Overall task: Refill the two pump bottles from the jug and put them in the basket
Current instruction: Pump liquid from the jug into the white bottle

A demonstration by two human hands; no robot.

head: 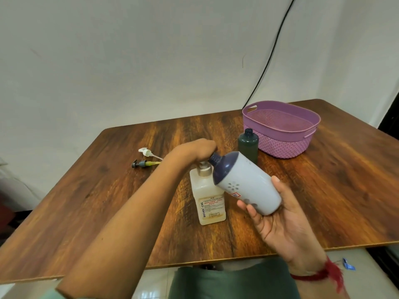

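- My right hand [278,214] grips the tilted jug [248,182] by its base; my left hand [198,149] curls round its mouth. I judge I am uncapping it.
- Next: pour steadily into the cream bottle [210,199] just below.

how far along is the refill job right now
Done: both pump heads lie on the table. In hand: right hand tilts the jug by the beige bottle, left hand curled at its neck. Left: green bottle, pumps back on, both into the basket.

basket [282,145] purple, woven | jug [248,186] grey, navy top | table [108,180] brown woodgrain
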